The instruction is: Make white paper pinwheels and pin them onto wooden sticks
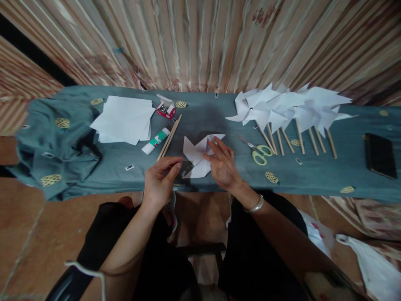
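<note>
A white paper pinwheel (pixel 196 155) with folded blades lies on the cloth-covered table in front of me. My right hand (pixel 223 164) rests on its right side, fingers bent and pressing the folded paper down. Just left of the pinwheel is my left hand (pixel 161 179), thumb and forefinger pinched together. Anything in that pinch is too small to make out. Two or so wooden sticks (pixel 170 138) lie beyond my left hand, beside a green and white glue stick (pixel 156 141). Scissors (pixel 257 152) with pale green handles lie open to the right of my right hand.
A stack of white paper (pixel 123 120) lies at the left, near a small open red box (pixel 166 107) of metal pins. Several finished pinwheels (pixel 291 106) on sticks overlap at the back right. A dark phone (pixel 380 155) lies at the far right. A curtain (pixel 200 46) hangs behind the table.
</note>
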Tool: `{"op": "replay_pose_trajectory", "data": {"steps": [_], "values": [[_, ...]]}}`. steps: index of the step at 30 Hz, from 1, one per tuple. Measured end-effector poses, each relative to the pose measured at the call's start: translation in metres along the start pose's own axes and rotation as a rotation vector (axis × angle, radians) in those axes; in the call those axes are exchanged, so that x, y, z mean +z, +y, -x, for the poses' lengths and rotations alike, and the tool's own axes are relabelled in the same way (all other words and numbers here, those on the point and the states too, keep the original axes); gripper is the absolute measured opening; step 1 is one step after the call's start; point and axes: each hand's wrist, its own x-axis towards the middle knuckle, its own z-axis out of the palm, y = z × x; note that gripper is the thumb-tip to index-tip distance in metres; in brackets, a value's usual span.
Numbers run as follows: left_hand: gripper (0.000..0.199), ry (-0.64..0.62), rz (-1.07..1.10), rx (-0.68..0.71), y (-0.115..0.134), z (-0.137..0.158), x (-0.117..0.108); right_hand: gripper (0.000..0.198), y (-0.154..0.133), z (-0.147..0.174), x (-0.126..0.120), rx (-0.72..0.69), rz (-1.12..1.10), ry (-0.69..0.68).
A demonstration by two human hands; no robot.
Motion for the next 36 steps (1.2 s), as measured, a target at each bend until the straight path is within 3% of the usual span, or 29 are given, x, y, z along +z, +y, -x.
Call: {"op": "replay_pose_trajectory", "data": {"steps": [7,12,16,19,24,29,36], "values": [[0.022,0.103,0.237,-0.074,0.012,-0.007,0.004,0.038,0.0,-0.002,-0.008,-0.024,-0.026,-0.082],[0.021,0.157,0.287,-0.048,0.022,-0.011,0.009,0.039,-0.002,-0.005,-0.013,-0.048,-0.013,-0.12],[0.026,0.129,0.251,0.004,0.02,-0.017,0.012,0.038,-0.004,-0.009,-0.019,-0.059,0.001,-0.16],[0.03,0.054,0.09,0.099,0.012,-0.027,0.012,0.037,-0.006,-0.012,-0.026,-0.087,0.025,-0.209],[0.035,-0.097,-0.38,0.275,-0.003,-0.044,0.018,0.034,-0.009,-0.014,-0.029,-0.109,0.078,-0.233],[0.04,-0.188,-0.568,0.262,-0.012,-0.051,0.028,0.033,-0.008,-0.01,-0.022,-0.12,0.078,-0.153],[0.04,-0.263,-0.714,0.272,-0.009,-0.055,0.041,0.035,-0.006,-0.007,-0.016,-0.102,0.026,-0.14]]}}
